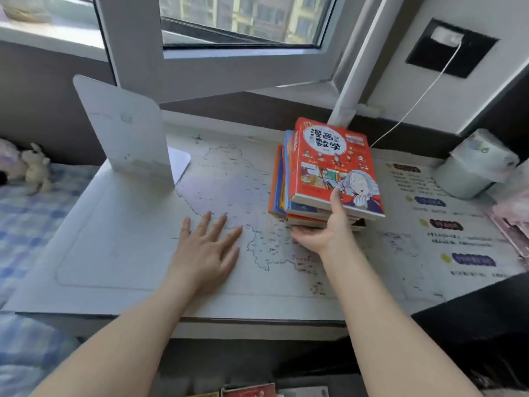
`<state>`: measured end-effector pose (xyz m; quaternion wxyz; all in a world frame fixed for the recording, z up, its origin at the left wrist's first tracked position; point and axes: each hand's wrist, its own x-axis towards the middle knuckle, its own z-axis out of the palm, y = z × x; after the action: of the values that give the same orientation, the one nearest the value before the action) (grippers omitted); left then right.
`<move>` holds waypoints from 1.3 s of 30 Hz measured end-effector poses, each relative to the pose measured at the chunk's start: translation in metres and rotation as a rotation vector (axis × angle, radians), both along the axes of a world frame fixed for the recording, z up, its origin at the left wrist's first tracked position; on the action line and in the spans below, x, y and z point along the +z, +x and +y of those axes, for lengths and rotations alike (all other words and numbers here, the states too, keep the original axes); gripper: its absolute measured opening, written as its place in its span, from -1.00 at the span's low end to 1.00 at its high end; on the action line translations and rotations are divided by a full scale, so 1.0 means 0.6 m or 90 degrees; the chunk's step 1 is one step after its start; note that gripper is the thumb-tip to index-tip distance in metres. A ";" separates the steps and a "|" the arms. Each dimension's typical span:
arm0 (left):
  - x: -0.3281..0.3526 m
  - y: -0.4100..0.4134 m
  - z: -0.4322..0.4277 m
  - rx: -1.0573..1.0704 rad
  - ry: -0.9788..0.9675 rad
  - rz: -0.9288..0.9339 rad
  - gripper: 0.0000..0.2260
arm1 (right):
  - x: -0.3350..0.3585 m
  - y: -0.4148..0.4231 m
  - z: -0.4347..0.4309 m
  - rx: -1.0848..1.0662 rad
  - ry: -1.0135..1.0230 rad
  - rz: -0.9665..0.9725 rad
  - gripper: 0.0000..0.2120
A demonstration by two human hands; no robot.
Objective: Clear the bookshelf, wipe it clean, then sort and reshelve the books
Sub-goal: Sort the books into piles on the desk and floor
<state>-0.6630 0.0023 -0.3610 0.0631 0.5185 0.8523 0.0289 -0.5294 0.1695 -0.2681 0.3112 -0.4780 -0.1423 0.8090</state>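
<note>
A stack of several books (326, 173) lies on the white desk (120, 253), right of centre; its top book has a red cartoon cover. My right hand (323, 224) grips the stack's near edge, thumb on the red cover and fingers tucked under the bottom books. My left hand (207, 247) rests flat on the desk mat with fingers spread, left of the stack and apart from it. A white metal bookend (128, 133) stands upright at the back left of the desk with nothing against it.
A map mat (257, 247) covers the desk. A white tub with a tissue roll (472, 170) stands at the right, pink items beside it. An open window frame (229, 67) overhangs the back. A bed with plush toys (31, 167) lies left. More books (249, 392) show below.
</note>
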 end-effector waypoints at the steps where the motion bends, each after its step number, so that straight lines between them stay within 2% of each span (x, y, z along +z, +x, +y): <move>1: 0.001 -0.002 0.000 -0.001 0.010 -0.004 -0.30 | 0.000 -0.012 0.012 -0.017 -0.008 -0.010 -0.30; 6: -0.001 -0.006 0.000 0.008 0.040 0.005 -0.51 | -0.002 -0.036 0.027 -0.036 -0.025 -0.064 -0.43; 9: -0.004 -0.005 0.002 0.003 0.047 0.014 -0.56 | -0.004 -0.030 0.030 -0.035 -0.031 -0.075 -0.44; 14: 0.000 -0.004 0.000 0.016 0.041 -0.027 -0.44 | -0.004 -0.031 0.031 -0.065 -0.007 -0.054 -0.55; 19: -0.001 -0.005 0.002 0.019 0.048 -0.016 -0.32 | 0.004 -0.033 0.006 -0.055 0.027 -0.096 -0.48; 24: 0.001 -0.004 0.001 0.005 0.027 -0.016 -0.28 | 0.010 0.024 -0.092 -0.028 -0.001 -0.080 -0.56; 26: 0.001 -0.003 0.001 0.016 0.029 -0.024 -0.34 | 0.003 0.055 -0.147 -0.015 -0.019 -0.069 -0.59; 28: 0.002 -0.008 0.006 0.026 0.041 -0.030 -0.48 | -0.005 0.082 -0.193 -0.005 -0.028 -0.063 -0.59; 31: 0.002 -0.013 0.003 0.033 0.114 -0.069 -0.57 | -0.019 0.122 -0.263 0.007 -0.035 -0.066 -0.54; 33: 0.013 -0.003 -0.012 0.066 0.220 -0.159 -0.52 | -0.028 0.144 -0.300 0.028 -0.022 -0.081 -0.55; 36: 0.049 0.051 -0.064 0.248 0.462 -0.447 -0.52 | -0.028 0.155 -0.323 0.034 -0.012 -0.085 -0.57; 37: 0.062 0.077 -0.092 0.316 0.487 -0.541 -0.49 | -0.027 0.155 -0.327 0.031 -0.010 -0.086 -0.56; 38: 0.078 0.105 -0.120 0.356 0.458 -0.628 -0.41 | -0.025 0.153 -0.330 0.025 -0.008 -0.087 -0.55; 39: 0.092 0.134 -0.152 0.359 0.372 -0.713 -0.31 | -0.026 0.154 -0.338 0.019 -0.011 -0.086 -0.54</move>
<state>-0.5828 -0.0890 -0.3057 0.3415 0.1800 0.7510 0.5357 -0.4369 -0.0333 -0.2837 0.2848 -0.5322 -0.1634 0.7803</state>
